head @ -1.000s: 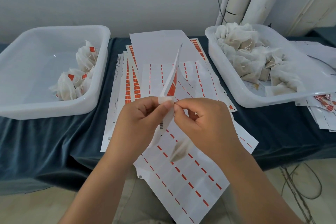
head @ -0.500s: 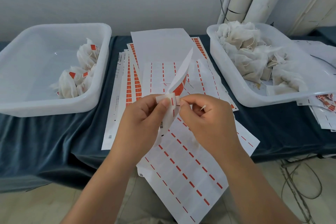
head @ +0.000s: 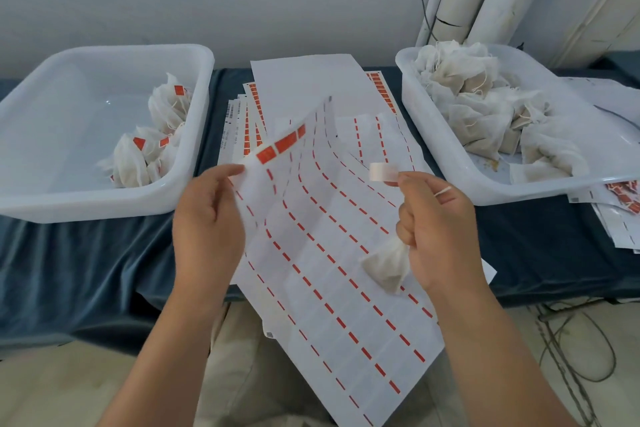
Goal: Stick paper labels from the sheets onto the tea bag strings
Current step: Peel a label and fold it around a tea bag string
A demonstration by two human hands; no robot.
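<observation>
My left hand (head: 207,229) pinches the left edge of a label sheet (head: 332,253), white with rows of red dashes and a few red labels left near its top. My right hand (head: 440,229) pinches a small peeled paper label (head: 382,172) between thumb and forefinger, white side toward me. The same hand holds a tea bag (head: 388,265) in its lower fingers, and the bag's string (head: 442,191) loops over the forefinger. The two hands are apart, with the sheet hanging between them.
A white tub (head: 86,204) at the left holds several labelled tea bags (head: 152,149). A white tub (head: 485,194) at the right holds a heap of unlabelled tea bags (head: 485,104). More label sheets (head: 304,87) lie on the dark blue cloth (head: 86,270); used sheets (head: 620,198) lie far right. Cables (head: 581,340) lie on the floor.
The hands were together peeling at the sheet's top. Now they have parted: the right hand has pulled a label off to the right, and the sheet has dropped flatter in the left hand.
</observation>
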